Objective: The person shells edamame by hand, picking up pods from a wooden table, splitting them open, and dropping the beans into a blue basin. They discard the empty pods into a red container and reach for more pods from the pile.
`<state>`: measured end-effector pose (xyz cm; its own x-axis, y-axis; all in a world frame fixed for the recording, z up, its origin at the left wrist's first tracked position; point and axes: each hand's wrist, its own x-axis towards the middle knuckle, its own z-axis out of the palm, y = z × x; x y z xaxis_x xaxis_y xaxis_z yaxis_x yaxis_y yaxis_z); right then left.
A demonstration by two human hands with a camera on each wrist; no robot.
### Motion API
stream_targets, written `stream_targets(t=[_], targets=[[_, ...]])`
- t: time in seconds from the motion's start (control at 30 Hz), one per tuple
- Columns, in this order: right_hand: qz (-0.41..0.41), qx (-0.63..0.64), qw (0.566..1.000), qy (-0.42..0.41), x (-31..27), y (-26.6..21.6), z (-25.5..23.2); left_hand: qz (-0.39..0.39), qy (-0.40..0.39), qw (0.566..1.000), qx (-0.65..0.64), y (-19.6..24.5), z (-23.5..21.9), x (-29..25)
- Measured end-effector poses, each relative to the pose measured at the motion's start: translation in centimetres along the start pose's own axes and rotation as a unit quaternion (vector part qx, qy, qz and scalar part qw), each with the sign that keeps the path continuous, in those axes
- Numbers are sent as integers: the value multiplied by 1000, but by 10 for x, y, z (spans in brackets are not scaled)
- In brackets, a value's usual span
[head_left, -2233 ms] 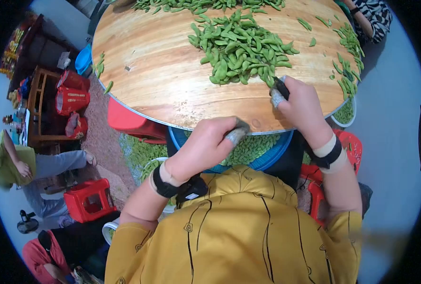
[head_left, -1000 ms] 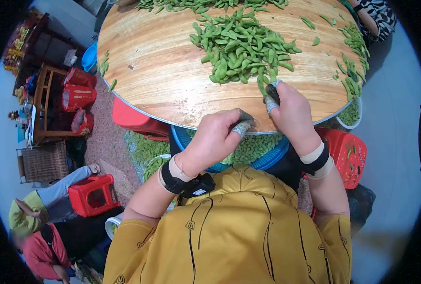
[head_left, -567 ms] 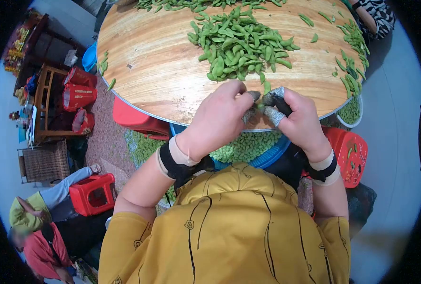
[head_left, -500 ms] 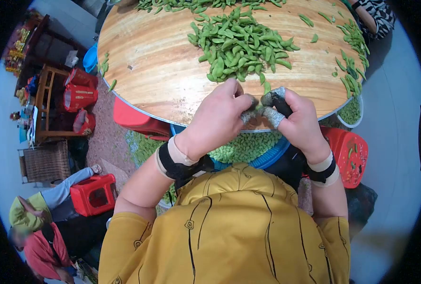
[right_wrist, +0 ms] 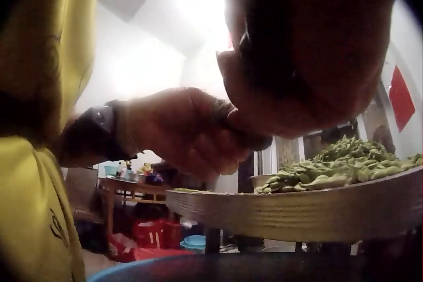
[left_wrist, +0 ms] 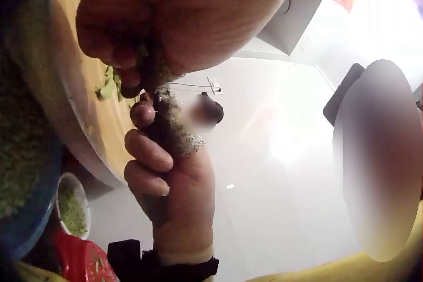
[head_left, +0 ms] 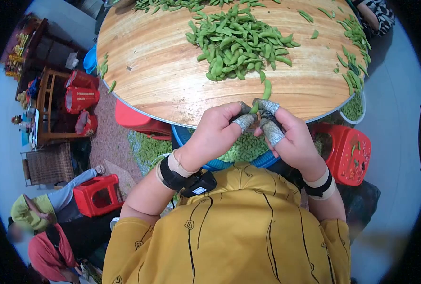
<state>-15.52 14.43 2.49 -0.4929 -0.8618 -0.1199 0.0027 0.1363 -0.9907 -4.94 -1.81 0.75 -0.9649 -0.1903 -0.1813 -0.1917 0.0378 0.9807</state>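
Note:
In the head view both hands meet at the table's near edge, over the blue basket [head_left: 178, 135] of shelled green beans [head_left: 242, 147]. My left hand [head_left: 215, 132] pinches a green soybean pod [head_left: 254, 108] between thumb and forefinger. From the other side my right hand [head_left: 293, 142] grips at the same pod with wrapped fingertips, which hide part of it. Grey, stained wraps cover thumb and finger on both hands. Another pod lies on the wood just beyond the right fingertips. Farther back is a heap of unshelled pods [head_left: 239, 42]. Both wrist views show the hands fingertip to fingertip.
The round wooden table [head_left: 153, 80] carries more pods along its far and right edges. Red plastic stools [head_left: 348, 154] stand to the right and left. A white bucket [head_left: 354, 111] of green stuff sits under the right rim. Other people sit at lower left and upper right.
The right hand first reached to the heap's near edge, then drew back with a pod toward the left hand. The hands came together and have since shifted slightly nearer the body.

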Motion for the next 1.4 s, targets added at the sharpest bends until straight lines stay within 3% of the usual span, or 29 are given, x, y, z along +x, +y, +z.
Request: stream_targets(t=[0.2, 0.27, 0.3, 0.33, 0.37, 0.4, 0.43, 0.47, 0.5, 0.53, 0.57, 0.63, 0.7, 0.73, 0.77, 0.83, 0.9, 0.93, 1.0, 1.07, 1.1, 1.17, 1.2, 1.27, 1.3, 1.37, 1.4], targets=[[65, 140, 988, -27, -2, 4, -4, 28, 18, 989, 142, 3, 1, -5], [103, 141, 984, -37, -1, 4, -4, 113, 38, 958, 260, 11, 2, -10], [104, 143, 984, -36, -3, 2, -4, 111, 36, 958, 261, 13, 0, -13], [133, 205, 968, -53, -5, -3, -5, 12, -3, 993, 119, 15, -2, -16], [160, 265, 948, -71, -6, -4, -5, -87, -40, 995, -26, 15, -4, -17], [162, 266, 947, -72, -8, -3, -4, -89, -39, 995, -27, 12, -4, -19], [158, 343, 921, -99, -10, -2, -3, -115, -101, 947, -284, 6, -4, -21], [152, 416, 888, -125, -12, -1, -2, -130, -154, 830, -521, -1, -5, -23], [153, 416, 888, -125, -11, 6, 3, -114, -190, 789, -573, -16, -4, -23], [-17, 193, 980, -50, -9, 17, 12, -115, -189, 788, -574, -16, -3, -23], [-185, -48, 981, 29, -8, 24, 16, -154, -147, 797, -565, -15, -3, -24], [-189, -125, 973, 32, -12, 25, 12, -195, -106, 802, -554, -13, -3, -25], [-192, -201, 960, 33, -13, 26, 12, -199, -65, 903, -376, -11, -6, -29], [-131, -111, 985, 14, -14, 27, 14, -200, -66, 902, -378, -11, -6, -32], [-69, -20, 997, -6, -14, 27, 15, -183, -71, 928, -317, -9, -7, -34], [-44, -15, 999, -18, -13, 32, 16, -162, -76, 949, -260, -9, -8, -38], [-20, -11, 999, -32, -13, 36, 21, -153, -68, 979, -115, -12, -9, -42], [-15, -5, 1000, -23, -13, 36, 26, -151, -68, 979, -121, -14, -9, -45], [-6, -8, 1000, -16, -15, 36, 34, -71, -53, 996, -32, -21, -9, -51], [-59, -224, 973, 0, -16, 33, 39, -90, -62, 993, -48, -23, -14, -57], [-54, -233, 971, -5, -18, 30, 42, -100, -55, 991, -74, -25, -17, -62], [-118, -390, 913, 22, -20, 21, 50, -110, -47, 991, -55, -39, -24, -67], [-112, -398, 910, 15, -19, 20, 58, -108, -47, 991, -67, -45, -28, -69], [-216, -382, 898, 29, -19, 19, 74, -85, -96, 992, 5, -57, -33, -71], [-223, -417, 881, -17, -20, 22, 73, -85, -95, 992, -7, -59, -35, -72], [-181, -410, 894, -19, -20, 24, 70, -172, -116, 961, -181, -56, -40, -70], [-143, -397, 906, -12, -19, 24, 69, -173, -113, 961, -184, -55, -39, -70]])
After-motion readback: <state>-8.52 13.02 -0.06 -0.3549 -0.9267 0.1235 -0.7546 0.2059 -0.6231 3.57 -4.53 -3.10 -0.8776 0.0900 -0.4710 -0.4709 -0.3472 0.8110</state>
